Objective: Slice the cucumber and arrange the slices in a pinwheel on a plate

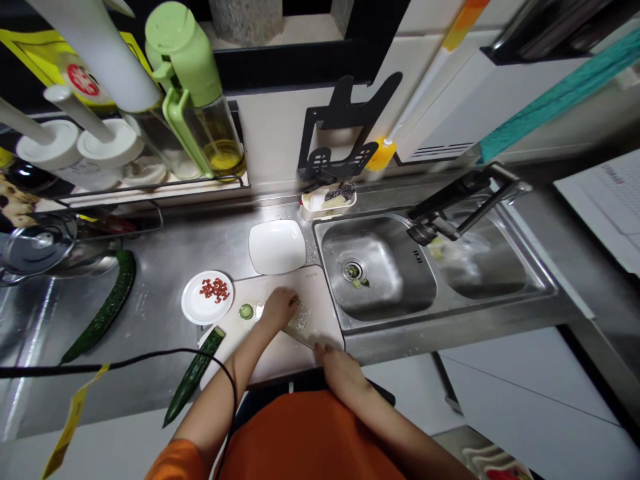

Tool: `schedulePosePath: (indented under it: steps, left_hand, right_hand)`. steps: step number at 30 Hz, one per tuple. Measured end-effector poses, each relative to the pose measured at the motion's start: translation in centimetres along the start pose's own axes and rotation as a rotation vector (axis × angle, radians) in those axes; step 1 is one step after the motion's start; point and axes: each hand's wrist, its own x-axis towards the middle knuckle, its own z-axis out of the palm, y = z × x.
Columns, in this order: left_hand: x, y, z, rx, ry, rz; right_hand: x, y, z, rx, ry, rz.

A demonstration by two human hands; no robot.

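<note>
On a white cutting board [320, 313] at the counter's front edge, my left hand [278, 308] is curled over a small piece of cucumber [295, 301], holding it down. My right hand [340, 370] grips the handle of a knife [299, 331] whose blade lies across the board beside the left hand. A cut round cucumber slice [246, 311] lies just left of my left hand. A long cucumber half [194, 375] rests off the board's left corner, pointing over the counter edge.
A small white plate [207, 297] with red pieces sits left of the board, a white square dish [277, 246] behind it. A whole cucumber [104, 308] lies far left. The steel sink [380, 270] and faucet [465, 200] are at right; an oil jug [200, 93] stands behind.
</note>
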Motion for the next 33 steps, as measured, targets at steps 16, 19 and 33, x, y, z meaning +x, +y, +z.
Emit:
schedulePosePath:
  steps: [16, 19, 33]
  left_hand:
    - [-8.2, -5.2, 0.6, -0.461, 0.290, -0.482]
    - [-8.6, -5.6, 0.9, -0.452, 0.367, -0.500]
    - [-8.9, -5.8, 0.4, -0.293, 0.408, -0.519]
  right_hand:
    - [0.2, -0.7, -1.6, -0.035, -0.040, -0.041]
    - [0.4, -0.9, -1.6, -0.057, -0.049, -0.039]
    - [0.7, -3.2, -1.9, -0.093, 0.016, -0.091]
